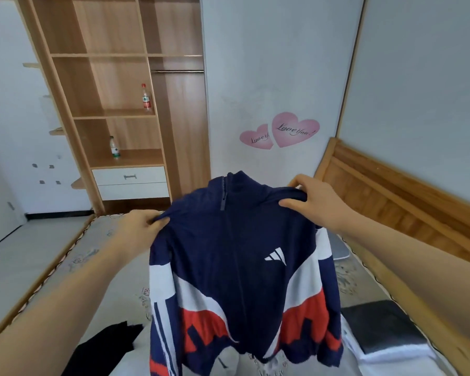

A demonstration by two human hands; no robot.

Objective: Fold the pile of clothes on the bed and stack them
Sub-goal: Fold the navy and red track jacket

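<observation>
You hold the navy track jacket (236, 256) up above the bed (114, 256), left hand (141, 226) and right hand (315, 202) each pinching a shoulder. It is still unfolded; a black garment (103, 346) lies loose, while dark folded clothes (383, 327) sit stacked at right.

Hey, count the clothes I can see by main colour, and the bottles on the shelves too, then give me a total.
Navy jacket: 1
Black garment: 1
Dark grey folded garment: 1
White folded garment: 1
Bottles: 2, red-capped bottle and green-labelled bottle
Total: 6
</observation>
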